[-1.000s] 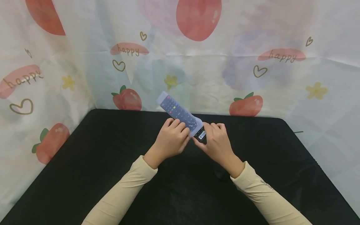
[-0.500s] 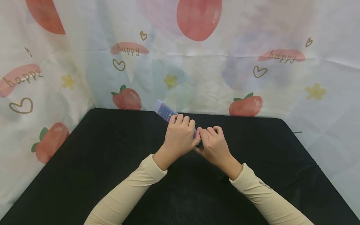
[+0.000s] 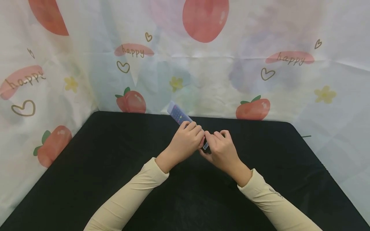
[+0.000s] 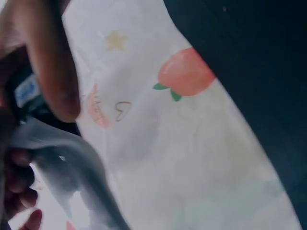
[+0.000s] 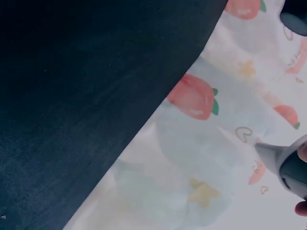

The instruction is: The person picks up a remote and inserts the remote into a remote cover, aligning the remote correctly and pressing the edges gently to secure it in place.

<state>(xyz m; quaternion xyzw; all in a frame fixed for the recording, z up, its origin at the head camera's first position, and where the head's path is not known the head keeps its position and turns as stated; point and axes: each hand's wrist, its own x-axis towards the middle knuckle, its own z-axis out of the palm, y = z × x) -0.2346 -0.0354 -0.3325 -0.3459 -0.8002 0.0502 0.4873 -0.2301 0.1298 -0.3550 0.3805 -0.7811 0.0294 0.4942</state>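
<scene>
A remote control (image 3: 206,146) sits partly inside a translucent sleeve (image 3: 179,116), which points up and to the left above the table. My left hand (image 3: 187,140) grips the sleeve around its lower part, covering much of the keypad. At the other end, my right hand (image 3: 222,150) pinches the remote's bare dark end, where a white label shows. In the left wrist view, the sleeve's loose mouth (image 4: 57,136) surrounds the dark body beside a thumb. The right wrist view catches the sleeve's pale far end (image 5: 271,155) at the right edge.
A black-covered table (image 3: 185,199) lies under both hands. Behind it and along the sides hangs a pale curtain (image 3: 202,80) printed with fruit, hearts and flowers. In the right wrist view, a dark rounded object (image 5: 295,18) shows in the upper right corner.
My left hand has shifted up and right along the sleeve toward my right hand, covering more buttons. The sleeve's far end sits slightly lower. My right hand keeps its pinch.
</scene>
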